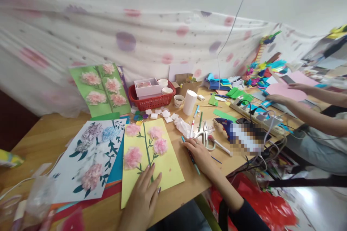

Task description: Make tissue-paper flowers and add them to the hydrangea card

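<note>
My left hand [142, 200] lies with fingers spread on the lower edge of a yellow card [169, 166], which bears pink paper flowers [160, 146] and a green stem. To the right of the card, my right hand [199, 153] rests on a teal pen [197, 169] on the wooden table, its fingers over the pen's upper part. Scissors [206, 139] lie just beyond that hand. A white sheet with flowers [65, 180] is left of the yellow card, and a green card with pink flowers [121, 101] leans against the covered wall.
A red basket [150, 103], a paper cup [178, 101] and a white roll [190, 102] stand at the back. A blue glue gun [226, 126] and a power strip [255, 119] are at right. Another person's hands [279, 99] touch pink paper [287, 93] farther right.
</note>
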`<state>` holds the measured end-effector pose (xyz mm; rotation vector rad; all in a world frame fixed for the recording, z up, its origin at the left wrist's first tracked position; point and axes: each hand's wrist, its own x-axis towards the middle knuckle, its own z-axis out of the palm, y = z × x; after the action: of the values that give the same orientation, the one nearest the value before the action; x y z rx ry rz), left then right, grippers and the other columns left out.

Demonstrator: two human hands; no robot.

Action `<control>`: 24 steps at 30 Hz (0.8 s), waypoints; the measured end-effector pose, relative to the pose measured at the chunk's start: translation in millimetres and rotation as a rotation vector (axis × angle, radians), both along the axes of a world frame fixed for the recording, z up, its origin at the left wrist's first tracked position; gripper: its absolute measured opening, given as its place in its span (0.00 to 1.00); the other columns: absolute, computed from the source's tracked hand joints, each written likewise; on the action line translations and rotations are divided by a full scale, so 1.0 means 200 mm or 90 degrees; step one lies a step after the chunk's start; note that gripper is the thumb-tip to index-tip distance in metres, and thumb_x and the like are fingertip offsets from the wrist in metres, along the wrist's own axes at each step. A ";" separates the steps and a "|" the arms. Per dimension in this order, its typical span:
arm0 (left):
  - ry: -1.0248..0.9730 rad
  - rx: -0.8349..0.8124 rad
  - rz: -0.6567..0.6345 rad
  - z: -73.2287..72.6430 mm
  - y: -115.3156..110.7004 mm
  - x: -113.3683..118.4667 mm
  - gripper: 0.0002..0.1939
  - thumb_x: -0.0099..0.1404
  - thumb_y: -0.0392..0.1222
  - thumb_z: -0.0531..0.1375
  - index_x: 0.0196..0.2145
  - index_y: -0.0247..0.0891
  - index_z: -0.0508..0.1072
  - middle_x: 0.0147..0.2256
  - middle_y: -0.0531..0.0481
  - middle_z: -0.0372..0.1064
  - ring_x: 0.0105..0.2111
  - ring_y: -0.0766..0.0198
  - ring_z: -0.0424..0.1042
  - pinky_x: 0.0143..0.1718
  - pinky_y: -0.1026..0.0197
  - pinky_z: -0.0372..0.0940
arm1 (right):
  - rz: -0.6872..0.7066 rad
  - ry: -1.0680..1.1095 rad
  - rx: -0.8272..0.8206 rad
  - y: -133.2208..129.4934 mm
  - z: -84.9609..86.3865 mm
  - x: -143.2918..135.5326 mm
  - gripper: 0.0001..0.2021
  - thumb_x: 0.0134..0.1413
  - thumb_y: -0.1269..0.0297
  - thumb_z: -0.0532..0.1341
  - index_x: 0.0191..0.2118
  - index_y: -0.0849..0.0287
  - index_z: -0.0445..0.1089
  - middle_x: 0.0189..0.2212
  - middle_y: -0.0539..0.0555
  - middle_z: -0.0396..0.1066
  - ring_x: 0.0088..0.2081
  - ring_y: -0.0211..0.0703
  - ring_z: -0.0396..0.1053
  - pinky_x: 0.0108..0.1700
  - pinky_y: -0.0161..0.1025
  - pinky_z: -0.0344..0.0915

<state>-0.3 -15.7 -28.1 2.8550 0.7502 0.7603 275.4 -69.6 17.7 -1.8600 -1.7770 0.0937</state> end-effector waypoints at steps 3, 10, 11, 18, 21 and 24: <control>-0.011 0.000 0.018 0.00 -0.01 0.00 0.20 0.66 0.35 0.54 0.54 0.44 0.72 0.58 0.44 0.66 0.58 0.50 0.66 0.51 0.49 0.71 | -0.002 -0.035 -0.017 0.02 0.00 0.00 0.17 0.60 0.79 0.52 0.46 0.58 0.74 0.43 0.60 0.74 0.47 0.53 0.67 0.51 0.52 0.64; -0.054 0.038 0.030 -0.01 -0.02 0.03 0.18 0.66 0.35 0.53 0.51 0.39 0.73 0.55 0.42 0.70 0.54 0.50 0.70 0.49 0.50 0.73 | -0.211 -0.042 -0.064 0.04 0.03 0.04 0.19 0.61 0.75 0.48 0.54 0.61 0.68 0.44 0.61 0.74 0.46 0.49 0.69 0.48 0.45 0.64; -0.065 0.046 0.031 -0.01 -0.02 0.04 0.17 0.66 0.35 0.53 0.51 0.39 0.73 0.54 0.42 0.71 0.54 0.51 0.70 0.48 0.51 0.73 | -0.271 -0.040 -0.077 0.05 0.05 0.06 0.19 0.62 0.72 0.47 0.54 0.64 0.67 0.43 0.62 0.73 0.44 0.50 0.70 0.46 0.45 0.64; -0.073 0.037 -0.015 -0.01 -0.01 0.06 0.18 0.64 0.32 0.53 0.51 0.39 0.72 0.52 0.44 0.72 0.52 0.53 0.71 0.50 0.52 0.72 | -0.404 -0.027 -0.260 0.31 0.16 0.16 0.11 0.55 0.64 0.56 0.31 0.66 0.73 0.32 0.68 0.75 0.37 0.57 0.73 0.36 0.42 0.61; -0.080 0.028 -0.021 -0.02 0.00 0.05 0.18 0.64 0.32 0.53 0.51 0.39 0.71 0.52 0.44 0.72 0.52 0.54 0.71 0.50 0.53 0.72 | -0.411 -0.020 -0.298 0.34 0.20 0.17 0.11 0.55 0.66 0.56 0.29 0.67 0.73 0.31 0.71 0.75 0.37 0.58 0.74 0.35 0.42 0.60; -0.117 0.021 -0.010 -0.01 -0.01 0.05 0.16 0.66 0.34 0.53 0.50 0.39 0.71 0.49 0.44 0.75 0.49 0.55 0.74 0.49 0.55 0.72 | -0.402 -0.003 -0.280 0.25 0.28 0.17 0.14 0.59 0.65 0.52 0.30 0.65 0.71 0.32 0.69 0.75 0.37 0.55 0.74 0.35 0.40 0.60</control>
<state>10.6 -17.8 -30.6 2.7663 0.6956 1.0241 309.4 -19.5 73.3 -2.6517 -1.1500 0.2535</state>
